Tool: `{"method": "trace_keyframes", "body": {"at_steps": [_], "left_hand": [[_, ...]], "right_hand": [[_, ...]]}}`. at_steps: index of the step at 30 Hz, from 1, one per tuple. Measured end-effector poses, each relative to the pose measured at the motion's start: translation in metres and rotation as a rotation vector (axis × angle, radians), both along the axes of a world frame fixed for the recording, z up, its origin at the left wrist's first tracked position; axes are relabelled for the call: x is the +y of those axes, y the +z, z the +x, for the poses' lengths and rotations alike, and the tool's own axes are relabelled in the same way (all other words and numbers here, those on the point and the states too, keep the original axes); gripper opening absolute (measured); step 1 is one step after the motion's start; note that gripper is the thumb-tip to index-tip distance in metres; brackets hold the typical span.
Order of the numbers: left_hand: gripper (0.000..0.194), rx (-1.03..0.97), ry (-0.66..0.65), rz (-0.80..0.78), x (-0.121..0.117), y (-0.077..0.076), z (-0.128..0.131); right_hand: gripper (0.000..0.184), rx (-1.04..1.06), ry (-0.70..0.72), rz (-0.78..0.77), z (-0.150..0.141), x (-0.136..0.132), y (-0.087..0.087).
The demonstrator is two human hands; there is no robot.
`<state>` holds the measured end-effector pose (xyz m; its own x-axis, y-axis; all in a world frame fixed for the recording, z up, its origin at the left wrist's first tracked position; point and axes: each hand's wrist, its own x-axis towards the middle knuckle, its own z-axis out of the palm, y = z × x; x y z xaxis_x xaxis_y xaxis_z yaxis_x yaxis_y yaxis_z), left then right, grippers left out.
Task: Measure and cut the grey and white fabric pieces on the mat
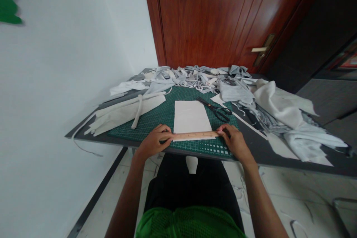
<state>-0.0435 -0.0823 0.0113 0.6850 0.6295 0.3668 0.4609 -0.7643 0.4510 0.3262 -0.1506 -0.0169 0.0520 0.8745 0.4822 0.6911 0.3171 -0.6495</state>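
Note:
A light wooden ruler point(195, 135) lies crosswise over the near end of a white piece of cloth point(191, 116). My left hand point(156, 139) pinches the ruler's left end between thumb and fingers. At its right end, my right hand point(232, 138) grips it the same way. Both the cloth and the ruler rest on a green cutting mat point(150, 122) with a printed grid. Just beyond the ruler, black-handled scissors point(216, 110) lie by the cloth's right edge, their blades pointing away to the left.
Folded white cloth strips point(128, 113) lie at the left of the dark table point(338, 161). Many grey and white scraps point(192, 76) heap along the back. Larger crumpled cloth point(279, 108) covers the right side. A wooden door point(206, 18) stands behind the table.

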Motion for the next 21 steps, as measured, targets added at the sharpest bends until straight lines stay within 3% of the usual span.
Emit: {"method": "trace_keyframes", "body": {"at_steps": [9,21], "left_hand": [[0.022,-0.010,0.005,0.011,0.0004,-0.0019,0.0002],[0.032,0.061,-0.023,0.046,0.0024,-0.0038,-0.0018]], "right_hand": [[0.015,0.000,0.006,-0.018,0.0009,-0.0005,0.0003],[0.014,0.006,0.009,0.000,0.0004,-0.0011,0.0016]]}}
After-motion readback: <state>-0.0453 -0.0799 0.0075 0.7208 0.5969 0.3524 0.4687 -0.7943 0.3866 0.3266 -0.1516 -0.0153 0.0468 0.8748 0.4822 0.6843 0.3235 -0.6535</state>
